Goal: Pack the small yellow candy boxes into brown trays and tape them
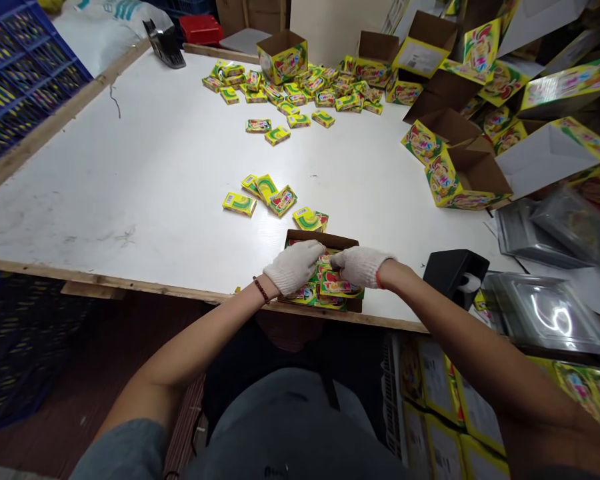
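Note:
At the front edge of the table stands an open cardboard display box (323, 238), packed with small yellow-and-green boxes (337, 287) bearing fruit pictures. My left hand (297, 265), in a white knitted glove, reaches over its left side, fingers bent down onto the small boxes. From the right comes my right hand (363, 267), gloved as well, with its fingers closed at a small box on top of the filling. Both sets of fingertips are partly hidden. Just beyond the display box lie several loose small boxes (283, 200).
A large pile of small boxes (300, 93) lies at the back. Empty display boxes (465, 177) are heaped at the right, near a black tape dispenser (455, 277) and clear plastic trays (550, 310). A blue crate (25, 67) stands at the left behind a wooden edge strip.

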`<state>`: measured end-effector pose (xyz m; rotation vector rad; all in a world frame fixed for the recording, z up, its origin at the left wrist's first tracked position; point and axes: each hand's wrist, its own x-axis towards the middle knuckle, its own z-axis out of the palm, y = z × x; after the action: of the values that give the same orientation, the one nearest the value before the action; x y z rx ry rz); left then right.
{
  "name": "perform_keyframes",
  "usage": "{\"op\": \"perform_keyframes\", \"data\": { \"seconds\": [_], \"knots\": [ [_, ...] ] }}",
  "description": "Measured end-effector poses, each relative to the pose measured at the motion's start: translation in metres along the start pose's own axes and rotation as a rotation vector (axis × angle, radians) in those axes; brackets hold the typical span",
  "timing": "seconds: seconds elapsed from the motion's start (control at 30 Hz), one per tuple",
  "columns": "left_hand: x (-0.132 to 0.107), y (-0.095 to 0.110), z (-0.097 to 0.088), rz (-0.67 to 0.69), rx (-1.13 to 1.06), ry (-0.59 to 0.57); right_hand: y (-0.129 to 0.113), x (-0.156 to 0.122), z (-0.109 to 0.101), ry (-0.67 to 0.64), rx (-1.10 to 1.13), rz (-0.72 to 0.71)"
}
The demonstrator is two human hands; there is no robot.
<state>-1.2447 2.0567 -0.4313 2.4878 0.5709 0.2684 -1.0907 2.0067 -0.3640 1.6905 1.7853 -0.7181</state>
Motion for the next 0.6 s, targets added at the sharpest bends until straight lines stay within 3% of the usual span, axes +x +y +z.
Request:
{"op": "perform_keyframes", "data": {
  "seconds": [0.07, 0.17, 0.33, 0.43, 0.53, 0.6],
  "knots": [
    [0.004, -0.002, 0.005, 0.132, 0.207, -0.13, -0.003, 0.014, 0.007, -0.03, -0.024, 0.009],
    [0.009, -0.006, 0.012, 0.163, 0.386, -0.256, -0.01, 0.034, 0.013, -0.085, -0.003, -0.041],
    [0.015, -0.018, 0.02, 0.111, 0.333, -0.354, -0.012, 0.044, 0.013, -0.099, 0.093, -0.111],
    [0.016, -0.022, 0.016, 0.117, 0.204, -0.284, -0.008, 0.046, 0.011, -0.139, 0.032, -0.109],
    [0.023, -0.028, 0.002, 0.139, 0.075, -0.069, -0.005, 0.05, 0.011, -0.18, -0.038, -0.112],
    [0.033, -0.036, -0.011, 0.074, 0.045, 0.093, -0.006, 0.051, 0.014, -0.149, 0.0, -0.129]
  ]
}}
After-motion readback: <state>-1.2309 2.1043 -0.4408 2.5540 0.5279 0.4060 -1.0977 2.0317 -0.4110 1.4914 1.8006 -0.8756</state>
